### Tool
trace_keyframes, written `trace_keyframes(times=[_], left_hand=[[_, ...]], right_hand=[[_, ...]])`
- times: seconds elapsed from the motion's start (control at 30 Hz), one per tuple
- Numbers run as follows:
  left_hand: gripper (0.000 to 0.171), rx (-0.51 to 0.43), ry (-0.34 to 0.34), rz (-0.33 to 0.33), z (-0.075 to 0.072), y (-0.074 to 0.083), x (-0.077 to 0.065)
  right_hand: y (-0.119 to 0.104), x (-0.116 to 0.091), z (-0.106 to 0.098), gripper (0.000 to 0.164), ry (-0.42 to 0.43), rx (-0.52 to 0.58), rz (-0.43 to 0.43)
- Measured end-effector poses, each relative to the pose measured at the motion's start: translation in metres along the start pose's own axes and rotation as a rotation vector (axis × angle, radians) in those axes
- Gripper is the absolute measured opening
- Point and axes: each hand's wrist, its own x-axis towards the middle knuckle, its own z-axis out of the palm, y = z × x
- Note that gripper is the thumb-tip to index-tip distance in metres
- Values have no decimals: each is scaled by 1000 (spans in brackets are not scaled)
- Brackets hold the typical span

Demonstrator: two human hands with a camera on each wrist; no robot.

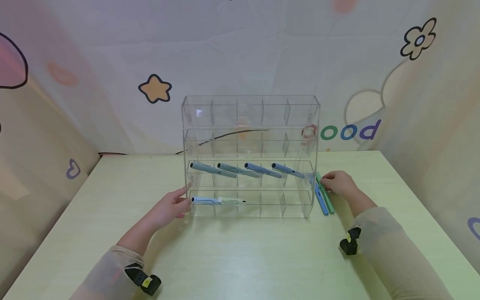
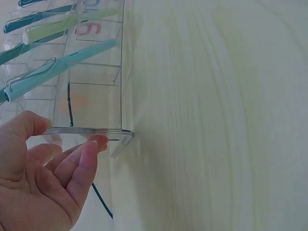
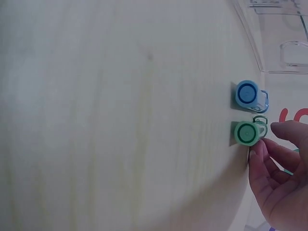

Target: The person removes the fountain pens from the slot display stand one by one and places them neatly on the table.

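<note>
A clear acrylic pen rack (image 1: 249, 158) with stacked tiers stands on the table. My left hand (image 1: 174, 205) grips its left side panel, thumb on one face and fingers on the other in the left wrist view. Several blue and teal pens (image 1: 262, 170) lie slanted in the second tier from the bottom. The lowest tier holds a light blue pen (image 1: 204, 201) and a pale green pen (image 1: 229, 201). To the right of the rack, my right hand (image 1: 340, 183) pinches a green pen (image 3: 247, 133) lying on the table. Beside it lies a blue pen (image 3: 247, 94).
The pale wooden table (image 1: 247, 258) extends around the rack. Behind it hangs a printed cloth (image 1: 243, 50) with a star, a flower and letters. A dark cord (image 1: 114, 153) runs along the table's back edge.
</note>
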Motion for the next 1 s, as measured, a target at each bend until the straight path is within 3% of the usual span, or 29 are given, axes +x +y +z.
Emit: trace_keyframes(times=[0.67,1.0], left_hand=[[60,-1,-8,9,0,0,0],[61,-17,-12,16,-2,1,-2]], right_hand=[[3,-12,-2,39,-56,-50,19],[0,-35,-8,42,7,-105,-106]])
